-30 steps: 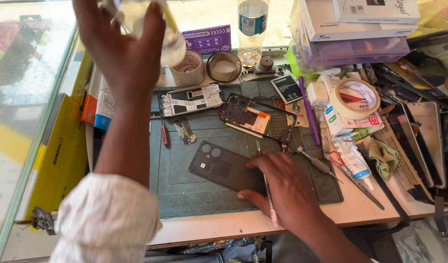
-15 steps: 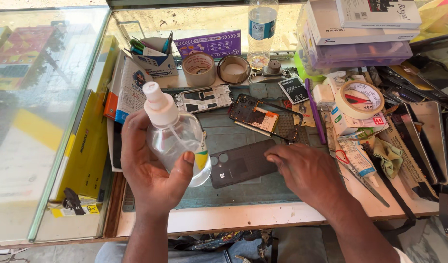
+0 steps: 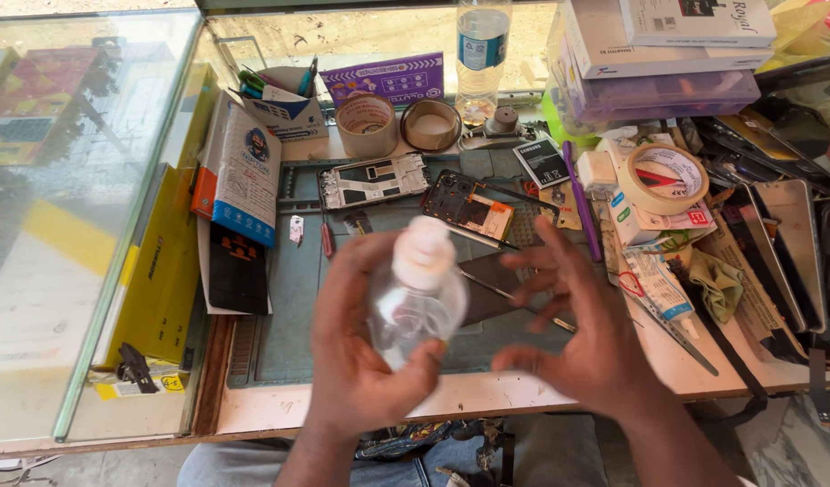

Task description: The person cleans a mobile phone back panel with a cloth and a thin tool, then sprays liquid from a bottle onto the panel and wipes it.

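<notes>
My left hand (image 3: 356,361) grips a small clear plastic bottle (image 3: 417,302) with a white cap, held upright above the front of the grey-green work mat (image 3: 289,307). My right hand (image 3: 582,325) hovers just right of the bottle with fingers spread and nothing in it. Behind both hands a dark phone back cover (image 3: 492,280) lies on the mat, partly hidden. Further back lie an opened phone body with its circuit board (image 3: 474,212) and a pale phone frame (image 3: 372,180).
Two tape rolls (image 3: 392,124) and a water bottle (image 3: 483,45) stand at the back. Stacked boxes (image 3: 668,45), a masking-tape roll (image 3: 663,176), glue tubes (image 3: 654,280) and phone screens (image 3: 789,252) crowd the right. A glass showcase (image 3: 72,207) and yellow packets (image 3: 158,261) sit left.
My left hand brought the bottle down from high up to just above the mat. My right hand lifted off the dark phone cover and opened beside the bottle.
</notes>
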